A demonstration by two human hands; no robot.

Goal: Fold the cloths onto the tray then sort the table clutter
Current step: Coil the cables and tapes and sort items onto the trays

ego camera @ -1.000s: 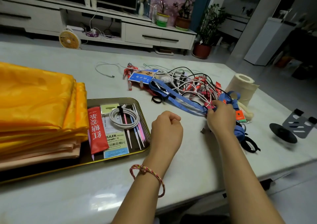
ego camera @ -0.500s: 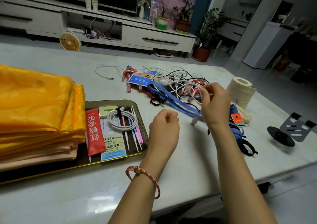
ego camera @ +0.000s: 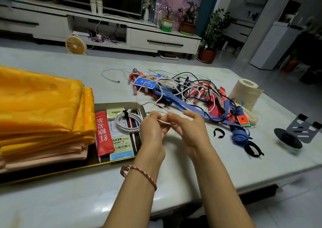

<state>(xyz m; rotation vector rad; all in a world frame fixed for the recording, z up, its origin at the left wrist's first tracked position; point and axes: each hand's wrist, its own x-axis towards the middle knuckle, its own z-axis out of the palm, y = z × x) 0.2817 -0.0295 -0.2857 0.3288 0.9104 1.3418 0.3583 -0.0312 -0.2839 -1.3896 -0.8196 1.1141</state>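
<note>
Just right of the tray (ego camera: 119, 103), left hand (ego camera: 153, 131) and right hand (ego camera: 190, 129) pinch a white cable (ego camera: 164, 122) trailing far-right into the tangle (ego camera: 188, 90).

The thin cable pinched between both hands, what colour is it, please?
White: thin white cable, head view.

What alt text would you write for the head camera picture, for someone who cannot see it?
Two bare hands, left hand and right hand, pinch a thin white cable between them above a pale table. To the left, folded orange cloths sit on a tray with small items; behind the hands lies a tangle of cables and blue straps.
</note>
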